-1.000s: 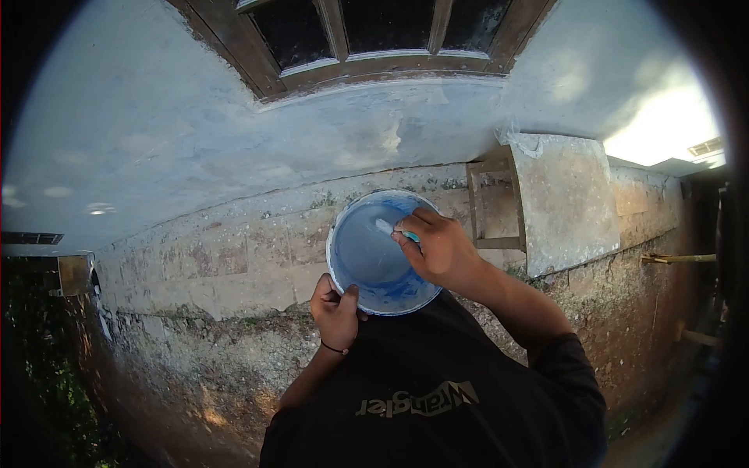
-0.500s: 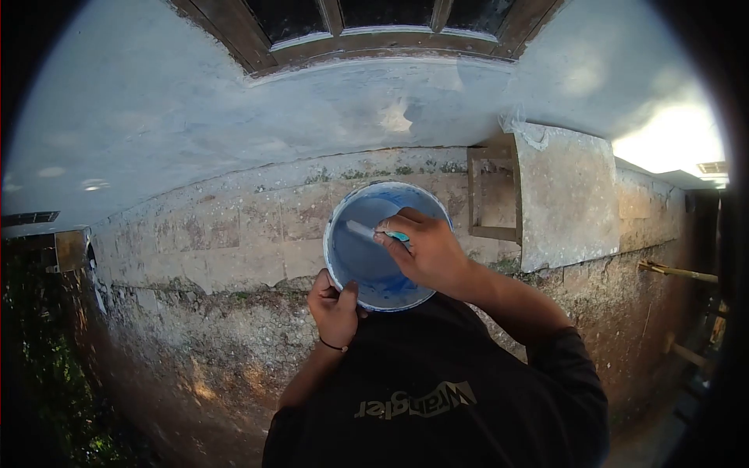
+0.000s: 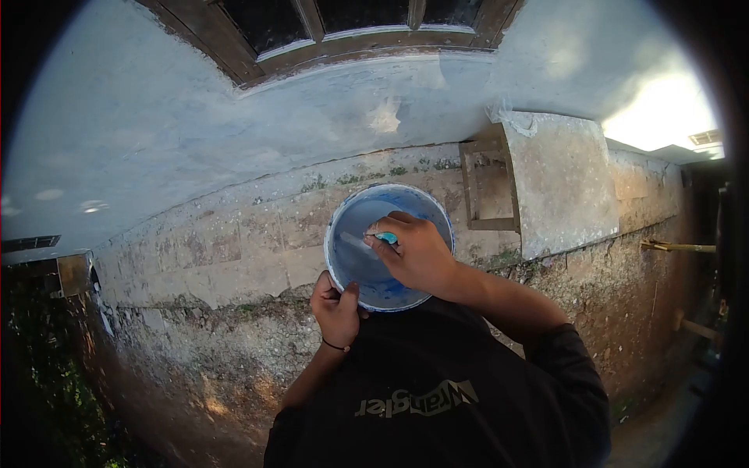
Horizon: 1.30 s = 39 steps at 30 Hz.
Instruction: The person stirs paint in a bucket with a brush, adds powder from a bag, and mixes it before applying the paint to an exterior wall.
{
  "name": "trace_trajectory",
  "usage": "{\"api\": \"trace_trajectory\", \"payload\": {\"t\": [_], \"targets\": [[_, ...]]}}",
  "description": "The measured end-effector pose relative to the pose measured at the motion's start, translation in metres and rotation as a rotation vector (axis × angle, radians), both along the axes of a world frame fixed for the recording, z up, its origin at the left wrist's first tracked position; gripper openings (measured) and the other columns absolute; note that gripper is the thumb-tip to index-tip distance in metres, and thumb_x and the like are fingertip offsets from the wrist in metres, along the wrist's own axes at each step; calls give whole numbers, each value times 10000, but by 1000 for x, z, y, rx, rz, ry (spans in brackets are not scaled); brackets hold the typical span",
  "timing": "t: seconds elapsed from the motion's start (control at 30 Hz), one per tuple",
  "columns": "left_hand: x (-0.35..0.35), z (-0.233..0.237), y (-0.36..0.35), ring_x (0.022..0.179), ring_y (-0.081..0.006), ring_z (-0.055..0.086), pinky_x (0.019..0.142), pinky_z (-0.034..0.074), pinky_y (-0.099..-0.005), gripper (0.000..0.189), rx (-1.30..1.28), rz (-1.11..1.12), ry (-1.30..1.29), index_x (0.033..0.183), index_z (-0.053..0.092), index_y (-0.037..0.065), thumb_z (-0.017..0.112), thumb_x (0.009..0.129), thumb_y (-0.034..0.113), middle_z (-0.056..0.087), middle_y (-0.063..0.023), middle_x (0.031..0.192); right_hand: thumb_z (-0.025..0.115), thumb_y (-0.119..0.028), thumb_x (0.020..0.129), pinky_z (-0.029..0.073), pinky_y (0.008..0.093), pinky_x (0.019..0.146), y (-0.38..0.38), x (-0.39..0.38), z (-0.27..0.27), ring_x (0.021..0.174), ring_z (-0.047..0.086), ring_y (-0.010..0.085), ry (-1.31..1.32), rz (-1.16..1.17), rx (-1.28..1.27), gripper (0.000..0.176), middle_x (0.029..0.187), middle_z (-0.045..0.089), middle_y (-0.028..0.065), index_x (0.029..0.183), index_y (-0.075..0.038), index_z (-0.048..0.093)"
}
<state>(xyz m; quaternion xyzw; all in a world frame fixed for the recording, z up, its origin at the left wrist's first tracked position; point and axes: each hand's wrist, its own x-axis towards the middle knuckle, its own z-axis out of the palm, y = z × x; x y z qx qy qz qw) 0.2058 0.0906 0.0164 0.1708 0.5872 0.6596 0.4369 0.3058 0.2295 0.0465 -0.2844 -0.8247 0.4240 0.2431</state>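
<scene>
Round plastic-looking bucket, white-rimmed, smeared blue inside point(image 3: 394, 300), at mid-frame, close against the front of the person's dark shirt point(image 3: 484, 374). Pale grey-blue liquid point(image 3: 351, 257) within; depth can't be judged from here.

Left hand point(image 3: 337, 313), just below and left of frame centre: pinching the bucket's lower-left rim, thumb over the lip, fingers on the outer side. Underside out of sight; can't tell what else bears it.

Right hand point(image 3: 417, 253), over the bucket's mouth: thumb and fingers pinching a small teal-handled brush point(image 3: 386, 237), its pale head pointing left, low over the liquid or in it; contact unclear.

Handling, my judgement: bucket walls fairly stiff, weight set by the liquid and apt to swing as it sloshes. Wet smears near the lip likely slippery; best hold is the rim, with a palm or forearm beneath. Brush light, firm at the handle, soft at the tip; hold the teal part, clear of the wet end. Neither seems fragile; spilling is the likelier trouble.
</scene>
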Motion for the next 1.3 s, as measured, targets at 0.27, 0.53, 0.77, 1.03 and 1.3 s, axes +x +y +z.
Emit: {"api": "trace_trajectory", "payload": {"t": [0.27, 0.53, 0.77, 1.03, 1.3], "targets": [[-14, 3, -8, 449, -66, 507, 380, 403, -177, 34, 7, -14, 50, 878, 485, -4, 496, 850, 10, 583, -69, 690, 611, -104, 809, 470, 357, 493, -3, 13, 18, 554, 596, 287, -112, -159, 175, 107, 783, 589, 141, 859, -10, 596], [-27, 0, -7, 452, -68, 507, 387, 397, -179, 28, 70, -69, 5, 875, 477, 0, 492, 856, 15, 580, -69, 687, 602, -102, 793, 474, 400, 554, -32, -4, 15, 612, 585, 333, -122, -104, -51, 129, 757, 564, 167, 853, 11, 584], [-34, 2, -8, 463, -68, 506, 392, 397, -183, 40, 56, -87, 11, 883, 478, -3, 496, 856, 20, 579, -67, 687, 601, -90, 800, 470, 362, 510, -24, -17, 13, 586, 595, 303, 0, -338, 23, 115, 795, 584, 171, 860, 8, 594], [-37, -5, -7, 468, -75, 510, 402, 405, -183, 59, 68, -156, 11, 904, 479, -13, 496, 854, 14, 574, -67, 685, 596, -77, 791, 457, 386, 532, -23, -22, 10, 585, 588, 322, -8, -491, -26, 110, 773, 577, 192, 850, 14, 578], [-42, 0, -3, 452, -70, 497, 398, 392, -181, 31, 70, -164, 53, 867, 468, -3, 495, 856, 6, 559, -65, 660, 598, -83, 802, 479, 383, 571, -28, -14, 7, 671, 601, 345, -26, -198, -58, 119, 817, 586, 182, 843, 24, 565]]}}
